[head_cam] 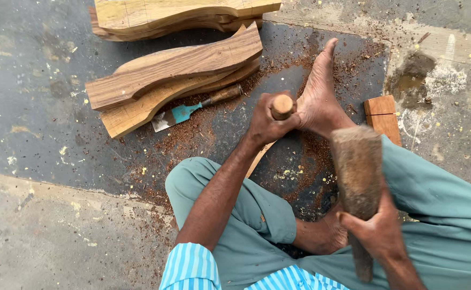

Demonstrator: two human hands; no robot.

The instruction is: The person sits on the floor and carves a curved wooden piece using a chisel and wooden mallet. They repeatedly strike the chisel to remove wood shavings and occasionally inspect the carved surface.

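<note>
A floor-level woodworking workshop is showing here. Reddish wood shavings (pixel 192 134) are lying scattered over the dark grey, stained concrete floor (pixel 37 70), just beside a stack of curved, rough-sawn brown timber pieces (pixel 176 75). A wooden-handled chisel with a blue-painted blade (pixel 192 110) is resting against that stack's near edge.

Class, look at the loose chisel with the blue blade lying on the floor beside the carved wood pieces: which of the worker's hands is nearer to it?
Left. The left hand grips an upright wooden handle just right of the chisel. The right hand holds a mallet farther away, lower right.
</note>
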